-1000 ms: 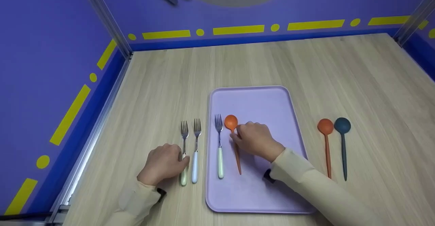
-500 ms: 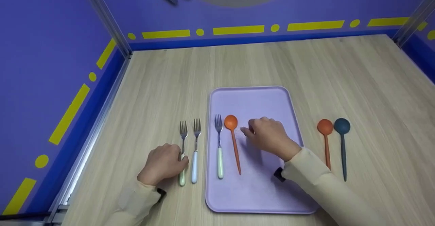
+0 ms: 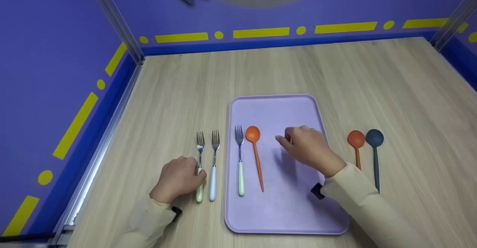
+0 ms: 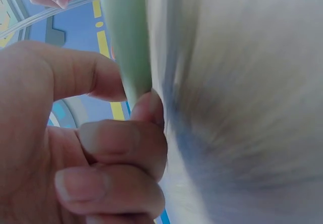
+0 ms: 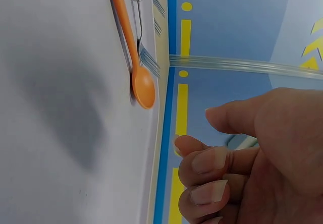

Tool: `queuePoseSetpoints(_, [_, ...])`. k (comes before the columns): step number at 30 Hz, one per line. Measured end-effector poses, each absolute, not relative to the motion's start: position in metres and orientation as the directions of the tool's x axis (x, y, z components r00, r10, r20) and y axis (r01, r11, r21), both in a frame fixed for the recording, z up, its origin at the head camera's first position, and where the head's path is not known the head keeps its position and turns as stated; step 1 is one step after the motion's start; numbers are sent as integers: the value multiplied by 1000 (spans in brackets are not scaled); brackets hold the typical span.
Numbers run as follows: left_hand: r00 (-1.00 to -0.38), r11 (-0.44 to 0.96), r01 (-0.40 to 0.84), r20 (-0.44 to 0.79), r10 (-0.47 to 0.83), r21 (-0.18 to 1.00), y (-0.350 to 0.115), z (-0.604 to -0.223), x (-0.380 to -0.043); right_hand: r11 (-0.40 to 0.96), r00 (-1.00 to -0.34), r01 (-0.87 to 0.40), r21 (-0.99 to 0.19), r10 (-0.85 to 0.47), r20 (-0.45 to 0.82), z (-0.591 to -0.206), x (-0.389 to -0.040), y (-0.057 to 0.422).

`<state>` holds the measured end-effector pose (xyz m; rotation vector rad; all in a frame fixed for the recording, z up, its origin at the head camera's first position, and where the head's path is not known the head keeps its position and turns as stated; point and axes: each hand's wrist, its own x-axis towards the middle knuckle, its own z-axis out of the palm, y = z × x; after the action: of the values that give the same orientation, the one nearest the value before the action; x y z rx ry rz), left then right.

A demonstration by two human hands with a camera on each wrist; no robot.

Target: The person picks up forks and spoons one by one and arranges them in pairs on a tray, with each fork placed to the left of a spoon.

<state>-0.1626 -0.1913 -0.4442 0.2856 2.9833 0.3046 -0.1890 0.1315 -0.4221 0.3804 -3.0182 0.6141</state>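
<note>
My left hand is at the outer green-handled fork, left of the tray, its thumb and index finger pinching the handle; the left wrist view shows the green handle between them. Beside it lies a fork with a pale blue handle. On the lilac tray, another green-handled fork and an orange spoon lie side by side. My right hand hovers above the tray, right of this spoon, fingers loosely bent and thumb apart, with nothing in it.
To the right of the tray, a darker orange spoon and a dark teal spoon lie on the wooden table. The right sleeve covers part of their handles. Blue-purple panels stand at the back and sides.
My right hand has let go of the orange spoon on the tray and moved right, away from it. The spoon stays where it was. My left hand has barely moved.
</note>
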Motion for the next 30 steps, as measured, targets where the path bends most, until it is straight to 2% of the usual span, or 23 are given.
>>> queuePoseSetpoints(12, [-977, 960, 165, -93, 190, 226, -187, -438, -165, 889, -974, -227, -398, -213, 81, -424, -188, 145])
queuePoseSetpoints(30, [-977, 949, 209, -1, 215, 237, -179, -431, -170, 902, -979, -201, -382, -189, 71, -422, -183, 166])
